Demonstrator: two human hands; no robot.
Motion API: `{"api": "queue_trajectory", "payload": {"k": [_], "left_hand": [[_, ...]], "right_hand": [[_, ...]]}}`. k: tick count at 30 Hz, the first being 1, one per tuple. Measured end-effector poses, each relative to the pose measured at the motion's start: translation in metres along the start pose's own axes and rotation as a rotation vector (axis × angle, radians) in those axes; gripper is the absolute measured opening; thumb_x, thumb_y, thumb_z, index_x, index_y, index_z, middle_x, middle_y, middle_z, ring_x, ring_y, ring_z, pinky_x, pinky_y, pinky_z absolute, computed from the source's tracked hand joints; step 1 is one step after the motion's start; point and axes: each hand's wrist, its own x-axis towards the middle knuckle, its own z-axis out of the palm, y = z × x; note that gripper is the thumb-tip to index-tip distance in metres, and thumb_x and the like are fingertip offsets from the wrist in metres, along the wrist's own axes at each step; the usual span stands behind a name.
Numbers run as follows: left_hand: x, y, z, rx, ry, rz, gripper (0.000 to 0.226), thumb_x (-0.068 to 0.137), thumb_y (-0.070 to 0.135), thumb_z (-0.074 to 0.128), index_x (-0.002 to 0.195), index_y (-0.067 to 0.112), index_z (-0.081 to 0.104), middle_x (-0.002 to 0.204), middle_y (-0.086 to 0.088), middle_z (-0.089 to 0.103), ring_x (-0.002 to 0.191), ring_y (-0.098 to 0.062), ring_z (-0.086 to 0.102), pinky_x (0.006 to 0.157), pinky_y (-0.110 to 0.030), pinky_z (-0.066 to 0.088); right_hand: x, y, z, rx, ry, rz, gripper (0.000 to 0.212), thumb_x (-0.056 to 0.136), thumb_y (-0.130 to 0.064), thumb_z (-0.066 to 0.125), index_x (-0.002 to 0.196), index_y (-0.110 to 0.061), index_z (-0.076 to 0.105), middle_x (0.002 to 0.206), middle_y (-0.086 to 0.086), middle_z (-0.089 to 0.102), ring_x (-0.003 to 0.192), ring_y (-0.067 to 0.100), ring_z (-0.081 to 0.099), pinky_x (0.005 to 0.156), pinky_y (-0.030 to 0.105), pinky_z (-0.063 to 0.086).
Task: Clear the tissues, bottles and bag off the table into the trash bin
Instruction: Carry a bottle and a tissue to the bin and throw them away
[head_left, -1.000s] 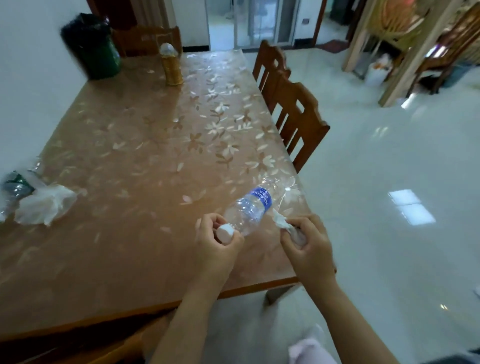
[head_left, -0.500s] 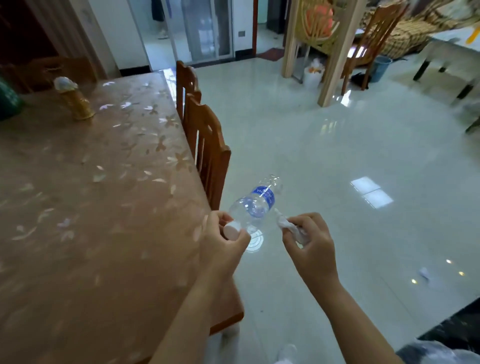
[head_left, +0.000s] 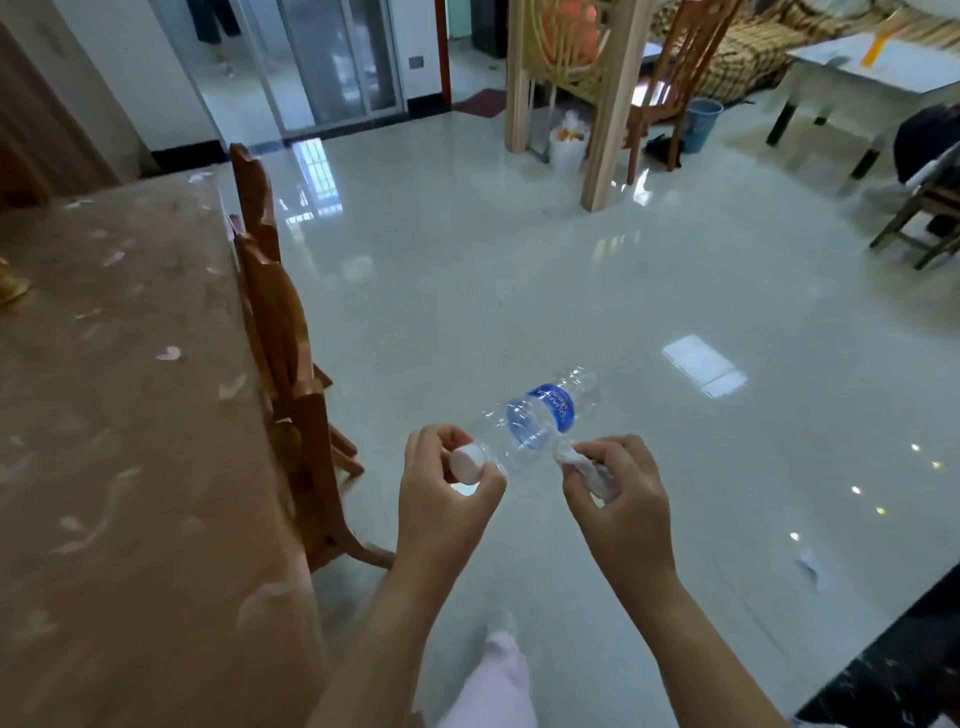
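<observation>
Gripping the neck of an empty water bottle (head_left: 540, 418) just below its white cap (head_left: 467, 464), the left hand (head_left: 447, 506) is closed around it and carries it roughly level, base pointing away from the body. The right hand (head_left: 621, 512) is closed in a pinch on a crumpled white tissue (head_left: 579, 465), which sits just beside the bottle's shoulder. Holding one item per hand probably allows both to go to the bin in a single trip; the neck grip keeps a light, thin-walled bottle from being crushed or slipping.

Both items are off the table (head_left: 130, 415) and over the glossy tiled floor (head_left: 571, 270). The table edge and two wooden chairs (head_left: 283, 364) lie to the left. A white lined bin (head_left: 566, 145) stands by a wooden post across the room, with a blue bucket (head_left: 701, 122) farther right; which one is the target cannot be told.

Compared with the frame half a second earlier, the view has swung further right: less tabletop shows, the golden container there is nearly out of view, and the hands keep the same grips at the same spacing.
</observation>
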Motion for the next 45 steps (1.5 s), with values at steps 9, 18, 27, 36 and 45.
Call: {"api": "queue_trajectory", "payload": {"k": [9, 18, 27, 36, 45], "left_hand": [[0.174, -0.032, 0.05, -0.107, 0.085, -0.093, 0.02, 0.064, 0.023, 0.061, 0.078, 0.028, 0.048, 0.08, -0.01, 0.054, 0.061, -0.015, 0.048, 0.054, -0.023, 0.041], [0.335, -0.025, 0.051, -0.101, 0.176, -0.096, 0.022, 0.07, 0.017, 0.062, 0.081, 0.034, 0.051, 0.089, -0.007, 0.055, 0.067, -0.016, 0.052, 0.062, -0.022, 0.042], [0.479, -0.038, 0.066, 0.021, 0.248, -0.021, 0.017, 0.067, 0.025, 0.058, 0.078, 0.031, 0.046, 0.084, -0.004, 0.051, 0.065, -0.006, 0.048, 0.057, -0.014, 0.04], [0.674, -0.026, 0.08, 0.083, 0.384, 0.061, 0.024, 0.083, 0.023, 0.065, 0.079, 0.031, 0.043, 0.082, -0.004, 0.049, 0.066, -0.005, 0.047, 0.057, -0.009, 0.039], [0.809, -0.057, 0.053, -0.001, 0.598, -0.059, 0.027, 0.082, 0.009, 0.066, 0.083, 0.033, 0.054, 0.091, 0.006, 0.054, 0.074, -0.002, 0.054, 0.064, -0.005, 0.041]], "right_hand": [[0.167, 0.042, 0.092, -0.03, -0.106, -0.071, 0.007, 0.074, -0.009, 0.064, 0.081, -0.008, 0.063, 0.082, 0.002, 0.055, 0.073, 0.018, 0.055, 0.062, 0.018, 0.044], [0.331, 0.044, 0.188, 0.029, -0.126, -0.131, 0.008, 0.073, -0.007, 0.062, 0.081, -0.006, 0.063, 0.082, 0.003, 0.054, 0.073, 0.019, 0.054, 0.063, 0.013, 0.041], [0.449, 0.071, 0.286, 0.134, -0.154, -0.167, 0.021, 0.076, -0.024, 0.053, 0.08, -0.007, 0.063, 0.081, 0.003, 0.056, 0.071, 0.02, 0.054, 0.062, 0.017, 0.042], [0.64, 0.086, 0.391, 0.216, -0.219, -0.271, 0.019, 0.076, -0.023, 0.052, 0.079, -0.008, 0.063, 0.08, 0.004, 0.055, 0.071, 0.018, 0.052, 0.062, 0.017, 0.04], [0.74, 0.078, 0.527, 0.294, -0.429, -0.339, 0.015, 0.077, -0.024, 0.053, 0.078, -0.011, 0.061, 0.08, -0.001, 0.053, 0.073, 0.011, 0.049, 0.065, 0.008, 0.034]]}}
